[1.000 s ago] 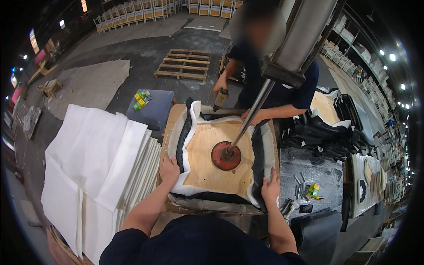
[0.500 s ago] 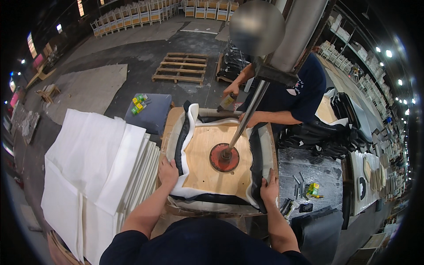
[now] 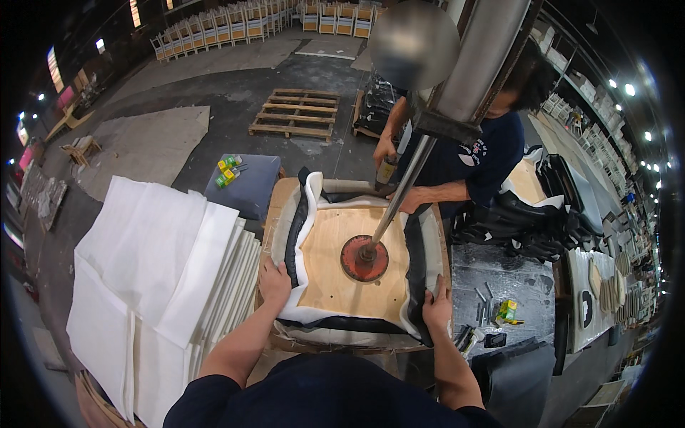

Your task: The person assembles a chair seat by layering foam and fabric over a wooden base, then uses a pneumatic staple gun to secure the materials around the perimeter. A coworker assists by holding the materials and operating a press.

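Observation:
A wooden seat panel point(image 3: 328, 285) lies inside a form point(image 3: 430, 246) with a pale padded rim. White padding point(image 3: 292, 285) and black cover material point(image 3: 410, 264) stand up around the panel. A red round press foot point(image 3: 354, 265) on a metal rod bears down on the panel's middle. My left hand point(image 3: 274, 285) rests on the form's left side, fingers stretched forward. At the right side lies my right hand point(image 3: 437, 308), its fingers also extended and the thumb apart. Across from me, a co-worker's hand holds a staple gun point(image 3: 387, 171) at the far edge; their other hand touches the cover there.
Stacked white padding sheets point(image 3: 157, 250) stand at left. Small yellow-green boxes point(image 3: 228, 171) lie on a grey-topped stand behind them. The right table point(image 3: 514, 271) bears metal strips and another small box point(image 3: 507, 311). Black covers point(image 3: 492, 221) are piled beyond it. A pallet point(image 3: 296, 113) lies farther back.
The co-worker's staple gun has shifted right along the far edge and tipped more upright, and the co-worker leans differently. My hands stay at the form's sides.

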`<state>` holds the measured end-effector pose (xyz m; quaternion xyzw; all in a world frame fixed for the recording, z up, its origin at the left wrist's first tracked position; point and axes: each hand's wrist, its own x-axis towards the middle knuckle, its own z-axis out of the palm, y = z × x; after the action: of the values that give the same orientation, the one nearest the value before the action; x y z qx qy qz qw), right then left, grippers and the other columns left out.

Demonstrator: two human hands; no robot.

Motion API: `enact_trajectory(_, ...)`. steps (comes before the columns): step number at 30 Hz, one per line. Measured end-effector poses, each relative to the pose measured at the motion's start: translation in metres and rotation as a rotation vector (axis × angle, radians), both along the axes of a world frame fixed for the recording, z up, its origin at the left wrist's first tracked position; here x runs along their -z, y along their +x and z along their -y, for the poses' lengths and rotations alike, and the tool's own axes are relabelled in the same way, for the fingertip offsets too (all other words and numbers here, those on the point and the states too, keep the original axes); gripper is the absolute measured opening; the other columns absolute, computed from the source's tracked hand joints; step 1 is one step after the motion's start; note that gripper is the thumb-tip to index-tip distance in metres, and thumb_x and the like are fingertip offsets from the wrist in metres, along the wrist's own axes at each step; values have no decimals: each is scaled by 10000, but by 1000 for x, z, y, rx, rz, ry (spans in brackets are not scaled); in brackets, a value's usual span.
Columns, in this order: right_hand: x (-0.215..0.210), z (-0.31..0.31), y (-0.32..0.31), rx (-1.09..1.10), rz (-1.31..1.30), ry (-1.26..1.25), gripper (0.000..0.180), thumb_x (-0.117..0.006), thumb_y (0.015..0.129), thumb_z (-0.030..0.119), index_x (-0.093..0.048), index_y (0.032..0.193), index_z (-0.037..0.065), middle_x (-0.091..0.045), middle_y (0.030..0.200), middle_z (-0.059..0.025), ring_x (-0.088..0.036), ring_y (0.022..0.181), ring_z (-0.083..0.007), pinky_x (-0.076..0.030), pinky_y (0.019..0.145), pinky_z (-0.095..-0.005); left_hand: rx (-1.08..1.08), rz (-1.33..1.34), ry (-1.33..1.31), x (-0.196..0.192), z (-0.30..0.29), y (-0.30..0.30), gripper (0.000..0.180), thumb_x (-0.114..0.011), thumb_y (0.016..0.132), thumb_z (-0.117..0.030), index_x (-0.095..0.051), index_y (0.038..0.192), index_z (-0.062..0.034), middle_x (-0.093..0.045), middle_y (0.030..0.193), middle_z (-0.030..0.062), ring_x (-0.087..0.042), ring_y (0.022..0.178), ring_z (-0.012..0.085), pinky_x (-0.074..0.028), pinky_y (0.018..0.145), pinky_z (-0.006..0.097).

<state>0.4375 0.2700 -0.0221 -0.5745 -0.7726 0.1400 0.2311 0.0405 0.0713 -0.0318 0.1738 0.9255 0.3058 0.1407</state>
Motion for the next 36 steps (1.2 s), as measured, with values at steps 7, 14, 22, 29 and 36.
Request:
enact_trajectory(7,-1,1,-2,10,5,6,671,-709,1014,172,-465,1640,165,-631,1338,-320,-635,1197,-555,-542,1002,-574,-6,-5,16,1,0,-1,581,-552,1106,-382,-484,1554,-18,-625,1424,299,-576,1342,497,-456,1107,627)
enact_trajectory(14,1,2,0,9,-5,10,682,-716,1008,168,-465,1642,174,-634,1355,-321,-638,1206,-557,-548,994,-573,2,-25,7,4,0,-3,588,-550,1107,-388,-481,1560,-20,-616,1431,310,-572,1343,503,-455,1112,622)
enact_trajectory(22,4,4,2,7,1,35,695,-713,1011,178,-449,1654,190,-630,1374,-309,-650,1190,-553,-555,983,-574,4,-35,0,6,-3,-3,588,-551,1108,-389,-486,1562,-21,-610,1443,305,-573,1345,497,-456,1118,607)
enact_trajectory(29,3,6,-1,-2,-16,9,701,-709,1012,173,-440,1660,191,-635,1342,-298,-652,1178,-540,-551,974,-575,1,-42,-5,4,-1,-5,590,-556,1105,-381,-482,1564,-17,-626,1423,312,-601,1307,502,-466,1106,603)
enact_trajectory(36,7,4,0,2,9,32,704,-711,1009,163,-444,1661,180,-633,1341,-301,-651,1179,-540,-552,978,-572,-2,-27,4,2,0,-4,589,-564,1101,-368,-480,1566,-16,-618,1445,299,-590,1336,488,-468,1111,596)
